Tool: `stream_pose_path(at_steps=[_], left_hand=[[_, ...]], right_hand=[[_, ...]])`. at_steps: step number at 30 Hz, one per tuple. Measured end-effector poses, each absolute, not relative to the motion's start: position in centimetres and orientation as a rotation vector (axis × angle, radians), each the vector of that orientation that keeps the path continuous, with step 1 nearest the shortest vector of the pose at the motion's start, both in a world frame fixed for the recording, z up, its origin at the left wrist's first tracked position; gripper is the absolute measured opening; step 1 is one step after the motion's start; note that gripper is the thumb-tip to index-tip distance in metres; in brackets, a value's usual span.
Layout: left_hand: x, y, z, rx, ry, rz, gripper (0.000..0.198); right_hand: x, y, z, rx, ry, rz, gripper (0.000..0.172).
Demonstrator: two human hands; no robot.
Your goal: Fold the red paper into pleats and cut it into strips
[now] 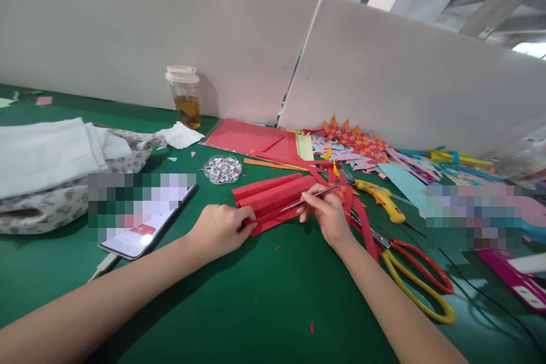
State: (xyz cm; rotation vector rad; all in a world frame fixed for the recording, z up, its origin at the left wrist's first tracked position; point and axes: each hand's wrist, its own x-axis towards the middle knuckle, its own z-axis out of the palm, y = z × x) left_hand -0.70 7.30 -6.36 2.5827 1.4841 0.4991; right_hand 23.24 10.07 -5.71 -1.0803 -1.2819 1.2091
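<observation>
Folded red paper (273, 193) with long pleats lies on the green table (256, 307) between my hands. My left hand (226, 230) pinches the paper's near left end. In my right hand (325, 213) is a thin dark stick (294, 205), held like a pen, its length slanting over the paper's right part. Whether its tip touches the paper is too small to tell. Scissors (420, 273) with one red and one yellow handle lie right of my right hand, partly beside red paper strips (367, 227).
A phone (149, 216) with a cable and a cloth bag (63, 176) lie left. Behind are a lidded cup (185, 99), a dish of googly eyes (222, 169) and red sheets (247, 139). A yellow glue gun (381, 199) and a purple power strip (512, 278) sit right.
</observation>
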Motion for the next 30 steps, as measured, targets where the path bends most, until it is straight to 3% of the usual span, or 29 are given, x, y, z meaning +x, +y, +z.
stream_pose_path(at_steps=[25,30], left_hand=[[-0.6,7.1,-6.3,2.568,1.446,0.554,0.017],[-0.7,7.3,-6.3,2.569,1.411,0.59,0.017]], right_hand=[[21.7,9.9,-5.9,-1.104,-1.318,1.444,0.024],[22.6,10.7,-6.0,-1.165,-1.238,1.311,0.024]])
